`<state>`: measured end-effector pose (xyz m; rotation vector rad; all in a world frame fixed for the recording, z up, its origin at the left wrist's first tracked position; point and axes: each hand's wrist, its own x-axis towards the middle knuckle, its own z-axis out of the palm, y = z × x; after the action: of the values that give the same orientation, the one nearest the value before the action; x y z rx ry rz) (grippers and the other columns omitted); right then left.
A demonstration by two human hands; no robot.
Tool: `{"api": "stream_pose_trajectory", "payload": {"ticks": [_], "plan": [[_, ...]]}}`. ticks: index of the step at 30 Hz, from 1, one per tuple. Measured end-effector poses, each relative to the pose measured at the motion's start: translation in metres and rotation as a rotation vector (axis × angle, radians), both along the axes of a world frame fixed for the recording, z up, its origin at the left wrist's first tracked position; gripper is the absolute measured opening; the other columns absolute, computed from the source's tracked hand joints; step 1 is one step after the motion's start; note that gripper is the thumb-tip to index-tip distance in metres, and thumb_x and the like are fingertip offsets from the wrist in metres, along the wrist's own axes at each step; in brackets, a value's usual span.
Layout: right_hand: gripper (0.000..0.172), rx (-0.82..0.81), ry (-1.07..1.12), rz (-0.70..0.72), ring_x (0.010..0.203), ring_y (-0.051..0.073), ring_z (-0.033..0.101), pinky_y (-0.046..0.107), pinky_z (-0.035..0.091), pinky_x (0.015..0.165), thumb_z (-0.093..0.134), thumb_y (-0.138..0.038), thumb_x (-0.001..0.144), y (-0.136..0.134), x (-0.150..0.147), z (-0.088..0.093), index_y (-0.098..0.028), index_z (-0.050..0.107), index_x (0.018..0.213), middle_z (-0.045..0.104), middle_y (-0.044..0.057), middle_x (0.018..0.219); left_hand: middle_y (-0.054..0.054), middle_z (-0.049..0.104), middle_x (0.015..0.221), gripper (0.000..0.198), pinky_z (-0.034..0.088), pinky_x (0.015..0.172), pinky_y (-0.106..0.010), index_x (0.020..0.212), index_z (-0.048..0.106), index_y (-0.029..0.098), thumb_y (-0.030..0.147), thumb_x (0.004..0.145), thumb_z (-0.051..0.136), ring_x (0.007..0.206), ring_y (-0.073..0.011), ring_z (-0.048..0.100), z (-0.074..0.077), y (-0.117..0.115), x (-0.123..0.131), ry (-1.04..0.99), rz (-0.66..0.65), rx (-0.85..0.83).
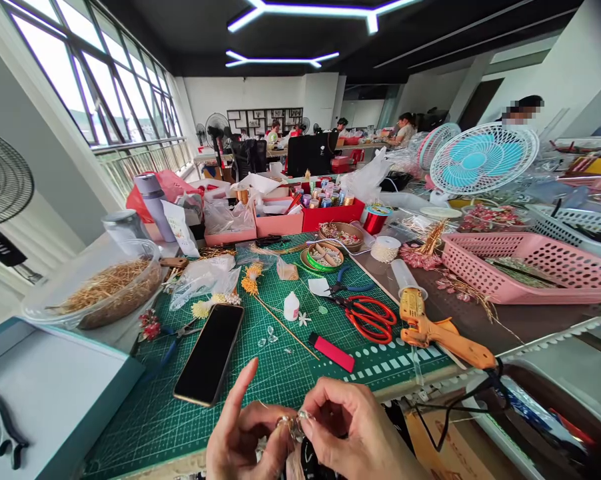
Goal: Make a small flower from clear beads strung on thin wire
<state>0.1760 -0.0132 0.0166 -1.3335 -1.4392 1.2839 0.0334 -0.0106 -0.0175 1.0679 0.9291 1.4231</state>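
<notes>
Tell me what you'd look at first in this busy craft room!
You'd probably see the left hand and right hand first, at the bottom, pinching a small shiny piece. Above them, red-handled scissors lie on the green cutting mat, with an orange hot glue gun just to their right. Farther back on the right, a blue-and-white fan stands out.

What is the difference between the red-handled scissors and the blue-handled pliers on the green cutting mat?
The red-handled scissors have large closed finger loops, while the blue-handled pliers have thin open grips. The scissors also look bigger in this view than the pliers. Both lie flat on the green cutting mat with their metal ends pointing left, and no hand touches either of them.
</notes>
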Motion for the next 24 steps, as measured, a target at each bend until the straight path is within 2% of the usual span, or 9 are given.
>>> {"api": "stream_pose_trajectory", "payload": {"ticks": [3, 6, 8, 10, 13, 16, 20, 24], "plan": [[0.023, -0.155, 0.119, 0.043, 0.043, 0.008, 0.043, 0.020, 0.037, 0.041, 0.062, -0.038, 0.071, 0.002, 0.006, -0.005, -0.017, 0.050, 0.068, 0.046, -0.005, 0.055, 0.005, 0.075, 0.066, 0.053, 0.051, 0.053, -0.010, 0.124, 0.049, 0.039, 0.031, 0.075, 0.070, 0.053, -0.0063, 0.065, -0.002, 0.000, 0.001, -0.005, 0.000, 0.048], [0.032, -0.294, 0.334, 0.127, 0.045, 0.006, 0.041, 0.017, 0.039, 0.037, 0.066, -0.046, 0.069, 0.013, 0.015, -0.008, -0.017, 0.057, 0.081, 0.045, -0.006, 0.063, 0.005, 0.075, 0.066, 0.054, 0.051, 0.055, -0.010, 0.126, 0.048, 0.038, 0.031, 0.076, 0.069, 0.055, -0.0068, 0.066, -0.003, -0.001, 0.002, 0.019, 0.008, 0.079], [0.042, -0.355, 0.438, 0.160, 0.046, 0.006, 0.039, 0.015, 0.035, 0.034, 0.061, -0.054, 0.071, 0.024, 0.017, -0.007, -0.015, 0.063, 0.086, 0.044, -0.005, 0.062, 0.005, 0.075, 0.067, 0.056, 0.051, 0.056, -0.011, 0.127, 0.046, 0.039, 0.032, 0.077, 0.068, 0.055, -0.0068, 0.066, -0.004, -0.002, 0.002, 0.038, -0.010, 0.073], [0.046, -0.398, 0.452, 0.195, 0.042, 0.005, 0.035, 0.015, 0.028, 0.031, 0.059, -0.057, 0.071, 0.035, 0.013, -0.003, -0.013, 0.067, 0.082, 0.043, -0.005, 0.055, 0.006, 0.075, 0.067, 0.057, 0.051, 0.056, -0.011, 0.129, 0.043, 0.041, 0.034, 0.078, 0.067, 0.054, -0.0066, 0.066, -0.006, -0.003, 0.001, 0.054, -0.033, 0.059], [0.039, -0.427, 0.432, 0.259, 0.041, 0.004, 0.037, 0.016, 0.026, 0.035, 0.076, -0.048, 0.058, 0.046, -0.001, 0.005, -0.013, 0.066, 0.070, 0.049, -0.005, 0.051, 0.005, 0.076, 0.069, 0.058, 0.051, 0.055, -0.010, 0.129, 0.042, 0.040, 0.033, 0.078, 0.067, 0.054, -0.0070, 0.067, -0.010, -0.003, 0.001, 0.069, -0.043, 0.069], [0.039, -0.404, 0.437, 0.250, 0.045, 0.004, 0.042, 0.017, 0.028, 0.040, 0.083, -0.042, 0.049, 0.050, -0.014, 0.010, -0.014, 0.060, 0.064, 0.053, -0.005, 0.055, 0.005, 0.076, 0.068, 0.057, 0.053, 0.057, -0.011, 0.129, 0.044, 0.039, 0.032, 0.078, 0.067, 0.056, -0.0079, 0.068, -0.012, -0.004, 0.002, 0.096, -0.029, 0.128], [0.040, -0.362, 0.416, 0.251, 0.044, 0.003, 0.037, 0.018, 0.026, 0.040, 0.080, -0.046, 0.057, 0.049, -0.014, 0.012, -0.015, 0.057, 0.066, 0.054, -0.005, 0.058, 0.006, 0.075, 0.065, 0.057, 0.053, 0.056, -0.012, 0.129, 0.043, 0.038, 0.032, 0.078, 0.067, 0.054, -0.0075, 0.067, -0.011, -0.006, 0.005, 0.157, -0.006, 0.168], [0.040, -0.371, 0.387, 0.329, 0.045, 0.004, 0.041, 0.019, 0.028, 0.042, 0.076, -0.049, 0.062, 0.048, -0.005, 0.009, -0.012, 0.063, 0.072, 0.055, -0.004, 0.057, 0.007, 0.076, 0.068, 0.063, 0.054, 0.056, -0.012, 0.133, 0.037, 0.038, 0.033, 0.078, 0.067, 0.053, -0.0072, 0.067, -0.012, -0.008, 0.004, 0.176, -0.020, 0.108]]}}
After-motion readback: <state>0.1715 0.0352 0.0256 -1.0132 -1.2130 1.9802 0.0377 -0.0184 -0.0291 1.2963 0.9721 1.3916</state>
